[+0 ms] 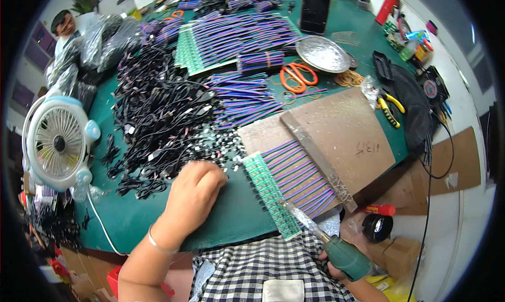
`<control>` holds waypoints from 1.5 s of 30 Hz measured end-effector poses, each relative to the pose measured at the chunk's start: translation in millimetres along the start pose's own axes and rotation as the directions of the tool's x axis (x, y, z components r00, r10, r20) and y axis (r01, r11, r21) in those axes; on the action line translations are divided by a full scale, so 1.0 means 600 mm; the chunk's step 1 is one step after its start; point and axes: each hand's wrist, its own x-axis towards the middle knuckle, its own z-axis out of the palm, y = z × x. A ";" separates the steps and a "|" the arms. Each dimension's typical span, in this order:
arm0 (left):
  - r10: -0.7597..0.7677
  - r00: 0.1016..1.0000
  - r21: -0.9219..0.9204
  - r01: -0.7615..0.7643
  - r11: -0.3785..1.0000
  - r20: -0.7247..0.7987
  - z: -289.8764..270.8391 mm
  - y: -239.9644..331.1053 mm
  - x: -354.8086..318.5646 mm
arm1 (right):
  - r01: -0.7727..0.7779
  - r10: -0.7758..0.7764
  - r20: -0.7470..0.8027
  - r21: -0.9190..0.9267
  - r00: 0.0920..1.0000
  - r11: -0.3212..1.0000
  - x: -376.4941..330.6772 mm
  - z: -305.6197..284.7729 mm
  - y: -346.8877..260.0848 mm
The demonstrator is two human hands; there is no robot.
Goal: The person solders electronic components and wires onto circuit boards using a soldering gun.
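Note:
My left hand (193,189) rests over the green tabletop with its fingers curled down at the edge of a scatter of small white connectors (213,144). Whatever its fingertips hold, if anything, is hidden. In my right hand (332,268) is a green-handled soldering gun (347,255), its metal barrel pointing up and left. The tip is at a long green circuit board panel (271,194), apparently touching it. Purple, green and black wire strips (300,178) run from the panel across a brown cardboard sheet (342,123), under a wooden bar (318,160) lying across them.
A pile of black cables (163,107) spreads at the left beside a small fan (60,143). Wired panels (236,39) and loose wire bundles (244,99) lie farther back. Orange scissors (299,78), a round metal dish (323,53) and yellow-handled pliers (390,110) sit toward the right.

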 end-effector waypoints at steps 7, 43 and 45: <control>-0.031 0.999 -0.349 0.035 0.937 0.018 0.038 0.113 -0.035 | 0.212 -0.177 -0.247 0.123 0.953 0.969 -0.005 0.023 0.050; -0.257 0.964 -0.104 0.264 0.959 0.074 0.018 0.111 -0.032 | 0.129 -0.008 -0.264 0.442 0.964 0.888 0.001 0.019 -0.012; -0.249 0.965 -0.101 0.256 0.961 0.076 0.022 0.113 -0.030 | 0.163 -0.038 -0.290 0.421 0.956 0.892 0.003 0.017 -0.015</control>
